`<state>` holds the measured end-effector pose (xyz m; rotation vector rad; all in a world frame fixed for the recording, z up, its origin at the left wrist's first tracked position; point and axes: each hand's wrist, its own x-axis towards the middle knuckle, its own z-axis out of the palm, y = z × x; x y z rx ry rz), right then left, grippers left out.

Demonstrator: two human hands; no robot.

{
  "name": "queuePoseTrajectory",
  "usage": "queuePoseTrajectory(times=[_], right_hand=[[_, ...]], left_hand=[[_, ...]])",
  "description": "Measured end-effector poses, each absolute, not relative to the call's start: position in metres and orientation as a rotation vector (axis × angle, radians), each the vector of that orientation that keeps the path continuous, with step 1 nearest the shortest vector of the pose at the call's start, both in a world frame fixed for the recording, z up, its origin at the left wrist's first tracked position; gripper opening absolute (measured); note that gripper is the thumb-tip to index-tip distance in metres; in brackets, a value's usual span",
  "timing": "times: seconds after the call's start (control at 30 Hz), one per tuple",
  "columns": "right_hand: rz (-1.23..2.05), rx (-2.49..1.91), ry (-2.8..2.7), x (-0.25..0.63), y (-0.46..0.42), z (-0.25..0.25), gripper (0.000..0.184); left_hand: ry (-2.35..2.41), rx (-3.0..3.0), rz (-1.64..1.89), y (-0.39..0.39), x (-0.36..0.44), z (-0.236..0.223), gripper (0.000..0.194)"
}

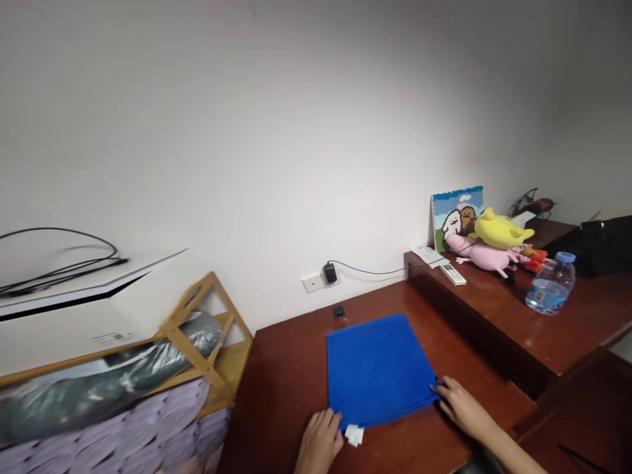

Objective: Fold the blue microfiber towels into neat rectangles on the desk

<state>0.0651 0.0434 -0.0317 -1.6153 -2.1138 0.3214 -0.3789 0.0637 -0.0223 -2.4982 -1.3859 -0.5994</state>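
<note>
A blue cloth (378, 372) lies flat on the reddish-brown desk (286, 368), folded into a rough square. At its near left corner is my left hand (320, 440), with the fingertips closed on the cloth's edge. My right hand (459, 405) pinches the near right corner between thumb and fingers. White tags (354, 434) stick out from under the near edge, just right of my left hand.
On the raised desk section at right are a plastic water bottle (550, 286), a pink plush toy (484, 255), a yellow plush toy (501, 229), a remote control (453, 274) and a picture (457, 214). A black plug (329, 272) sits in the wall socket. A wooden rack (212, 349) stands left.
</note>
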Motion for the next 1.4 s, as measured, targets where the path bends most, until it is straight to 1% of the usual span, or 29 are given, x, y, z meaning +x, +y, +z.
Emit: queuePoseTrajectory(times=[0.1,0.27,0.37,0.5,0.63,0.77,0.9,1.03,1.17,1.3,1.4], right_hand=[[0.425,-1.555,-2.206,0.05,0.013,-0.016,0.04],[0.269,-1.491,-2.198,0.041,-0.003,0.016,0.036],[0.203,-1.437,-2.154,0.039,-0.001,0.031,0.035],[0.253,-1.395,-2.138,0.04,-0.001,0.037,0.035],[0.339,-1.378,-2.073,0.042,0.002,0.043,0.036],[0.39,-1.352,-2.06,0.043,0.014,0.062,0.036],[0.367,-1.379,-2.056,0.041,0.034,0.082,0.035],[0.346,-1.395,-2.087,0.039,0.047,0.091,0.037],[0.363,-1.389,-2.11,0.043,0.043,0.094,0.042],[0.418,-1.362,-2.139,0.051,0.03,0.099,0.046],[0.455,-1.318,-2.131,0.057,0.026,0.111,0.045]], left_hand=[[-1.322,-2.488,-0.682,0.019,-0.411,-0.025,0.039],[-1.278,-2.497,-0.701,-0.009,-0.426,-0.008,0.036],[-1.342,-2.518,-0.684,-0.012,-0.416,0.006,0.033],[-1.377,-2.567,-0.686,-0.011,-0.406,0.019,0.028],[-1.465,-2.583,-0.767,-0.008,-0.408,0.026,0.029],[-1.567,-2.586,-0.81,-0.001,-0.409,0.03,0.032],[-1.579,-2.592,-0.731,0.005,-0.406,0.031,0.03],[-1.523,-2.707,-0.587,0.006,-0.407,0.033,0.029],[-1.51,-2.76,-0.562,0.005,-0.411,0.036,0.012],[-1.476,-2.713,-0.658,0.007,-0.414,0.047,0.024],[-1.427,-2.66,-0.754,0.015,-0.416,0.069,0.029]])
